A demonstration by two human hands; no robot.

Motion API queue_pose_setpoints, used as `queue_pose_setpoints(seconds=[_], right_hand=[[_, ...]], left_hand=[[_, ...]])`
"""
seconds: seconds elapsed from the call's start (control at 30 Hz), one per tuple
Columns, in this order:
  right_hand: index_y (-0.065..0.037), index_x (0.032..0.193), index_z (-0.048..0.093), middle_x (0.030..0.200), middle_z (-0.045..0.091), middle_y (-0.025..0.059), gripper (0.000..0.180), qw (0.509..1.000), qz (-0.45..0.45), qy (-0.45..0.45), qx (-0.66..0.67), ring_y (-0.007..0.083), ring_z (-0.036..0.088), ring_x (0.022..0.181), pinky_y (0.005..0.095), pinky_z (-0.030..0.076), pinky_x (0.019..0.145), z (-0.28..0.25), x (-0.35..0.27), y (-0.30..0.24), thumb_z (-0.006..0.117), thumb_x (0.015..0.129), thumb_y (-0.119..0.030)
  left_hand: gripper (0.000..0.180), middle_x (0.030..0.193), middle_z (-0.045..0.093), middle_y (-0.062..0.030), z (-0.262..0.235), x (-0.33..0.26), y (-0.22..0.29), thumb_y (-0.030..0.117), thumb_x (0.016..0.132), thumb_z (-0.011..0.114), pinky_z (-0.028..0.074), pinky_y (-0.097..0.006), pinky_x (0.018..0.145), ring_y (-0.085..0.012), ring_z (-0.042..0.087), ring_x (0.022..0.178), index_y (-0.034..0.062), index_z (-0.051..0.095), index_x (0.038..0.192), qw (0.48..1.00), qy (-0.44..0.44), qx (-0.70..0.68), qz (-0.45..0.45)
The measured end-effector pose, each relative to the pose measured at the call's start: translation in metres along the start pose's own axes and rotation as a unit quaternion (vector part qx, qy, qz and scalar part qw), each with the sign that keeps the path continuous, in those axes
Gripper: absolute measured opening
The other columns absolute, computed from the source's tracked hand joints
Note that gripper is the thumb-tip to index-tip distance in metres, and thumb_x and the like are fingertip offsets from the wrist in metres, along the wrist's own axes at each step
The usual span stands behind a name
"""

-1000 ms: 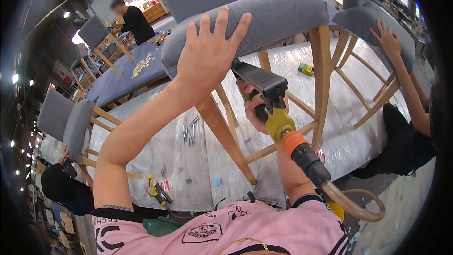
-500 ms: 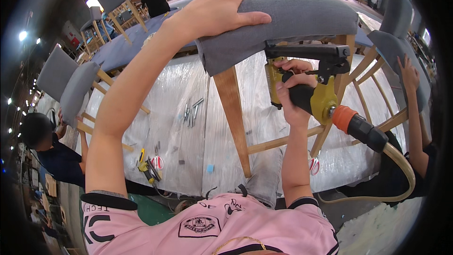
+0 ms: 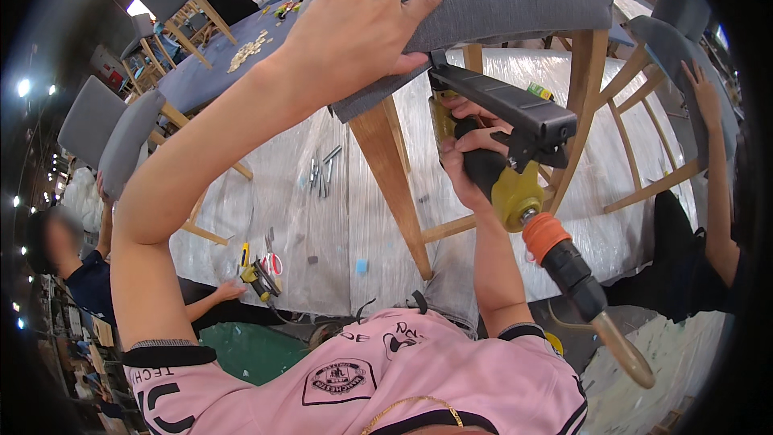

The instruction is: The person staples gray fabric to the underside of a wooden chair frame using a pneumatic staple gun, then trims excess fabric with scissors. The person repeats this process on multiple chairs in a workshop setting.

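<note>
A grey upholstered chair seat (image 3: 523, 4) on wooden legs (image 3: 385, 173) is in front of me. My left hand (image 3: 362, 16) lies on its left part with fingers spread, the thumb by the fabric's lower edge. My right hand (image 3: 475, 141) is wrapped round the grip of a yellow and black pneumatic staple gun (image 3: 503, 101). The gun's nose meets the underside edge of the seat, just right of my left thumb; exact contact is hidden. From its orange coupling (image 3: 545, 229) an air hose (image 3: 624, 350) runs down to the right.
On the plastic-covered table (image 3: 322, 225) lie strips of staples (image 3: 324, 173), red-handled scissors (image 3: 272, 262), a second air tool (image 3: 259, 280) and a blue scrap (image 3: 361, 266). At left, a co-worker's hand (image 3: 229, 290) is beside that tool. Another grey chair (image 3: 684, 72) with a co-worker's hand (image 3: 704, 97) stands at right.
The staple gun has moved left and tilted, its nose now nearer my left hand. My left fingers have spread further over the seat's edge. The left co-worker's hand has come to the second tool.
</note>
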State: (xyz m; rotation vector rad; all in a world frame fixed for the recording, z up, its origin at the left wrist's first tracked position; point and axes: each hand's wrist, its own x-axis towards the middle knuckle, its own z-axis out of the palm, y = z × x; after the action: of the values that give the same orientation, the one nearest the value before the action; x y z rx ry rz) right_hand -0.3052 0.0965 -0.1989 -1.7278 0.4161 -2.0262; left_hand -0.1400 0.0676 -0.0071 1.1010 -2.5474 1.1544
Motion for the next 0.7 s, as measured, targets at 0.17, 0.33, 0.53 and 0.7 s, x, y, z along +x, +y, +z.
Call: queue_pose_setpoints(seconds=[0.17, 0.33, 0.53, 0.7], right_hand=[[-0.007, 0.09, 0.059, 0.112, 0.062, 0.0122, 0.023, 1.0, -0.021, -0.003, -0.008, 0.0282, 0.066, 0.109, 0.0426, 0.051, 0.099, 0.005, -0.005, -0.006, 0.067, 0.078, 0.01], [-0.008, 0.089, 0.06, 0.111, 0.063, 0.0109, 0.026, 1.0, -0.008, -0.006, -0.011, 0.0268, 0.067, 0.106, 0.04, 0.053, 0.096, 0.0, -0.004, -0.008, 0.067, 0.074, 0.012], [-0.001, 0.108, 0.062, 0.097, 0.064, 0.0075, 0.028, 0.979, 0.203, -0.003, 0.023, 0.01, 0.061, 0.079, 0.0233, 0.054, 0.071, 0.003, -0.013, -0.013, 0.061, 0.081, 0.007], [-0.001, 0.11, 0.06, 0.105, 0.065, 0.0098, 0.028, 0.996, 0.073, -0.037, 0.023, 0.0114, 0.064, 0.093, 0.0239, 0.054, 0.076, 0.009, 0.006, -0.021, 0.065, 0.083, 0.005]], left_hand=[[0.101, 0.148, 0.045, -0.0177, 0.012, -0.008, 0.012, 0.046, 0.082, 0.082, 0.056, -0.046, 0.092, -0.0344, 0.059, 0.116, 0.0174, 0.027, 0.162, 0.995, 0.035, 0.085, -0.027], [0.104, 0.147, 0.044, -0.0183, 0.008, -0.008, 0.021, 0.041, 0.08, 0.084, 0.054, -0.047, 0.095, -0.0367, 0.058, 0.118, 0.0177, 0.026, 0.163, 0.997, 0.023, 0.062, -0.035], [0.112, 0.149, 0.043, -0.0201, -0.002, -0.011, 0.024, 0.036, 0.074, 0.089, 0.053, -0.047, 0.094, -0.0371, 0.057, 0.12, 0.0168, 0.024, 0.163, 0.998, 0.004, 0.054, -0.042], [0.117, 0.148, 0.043, -0.0218, 0.004, -0.011, 0.015, 0.034, 0.069, 0.093, 0.052, -0.048, 0.091, -0.039, 0.057, 0.116, 0.0167, 0.025, 0.163, 0.998, 0.007, 0.052, -0.03]])
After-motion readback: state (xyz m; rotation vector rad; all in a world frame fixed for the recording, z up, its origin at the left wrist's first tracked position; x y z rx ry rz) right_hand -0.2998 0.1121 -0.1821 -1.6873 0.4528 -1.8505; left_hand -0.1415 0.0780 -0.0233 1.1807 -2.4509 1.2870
